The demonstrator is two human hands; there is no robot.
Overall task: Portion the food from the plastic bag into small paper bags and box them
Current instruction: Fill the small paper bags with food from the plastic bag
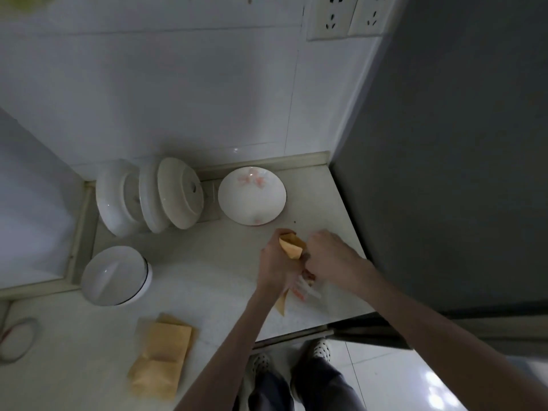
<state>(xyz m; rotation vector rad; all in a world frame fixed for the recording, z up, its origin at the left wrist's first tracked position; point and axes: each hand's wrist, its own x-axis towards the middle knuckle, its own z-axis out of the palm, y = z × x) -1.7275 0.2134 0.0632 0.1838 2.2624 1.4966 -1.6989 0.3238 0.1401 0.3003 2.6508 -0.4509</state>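
Head view: left hand (274,264) gripping paper bag (292,247), right hand (329,253) fingers curled at plastic bag (308,287), grip unclear; spare bags (161,360) on table (207,268) unfilled, no box seen.

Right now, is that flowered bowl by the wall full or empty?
Empty: the flowered bowl shows only its bare white inside with pink flower prints, nothing in it.
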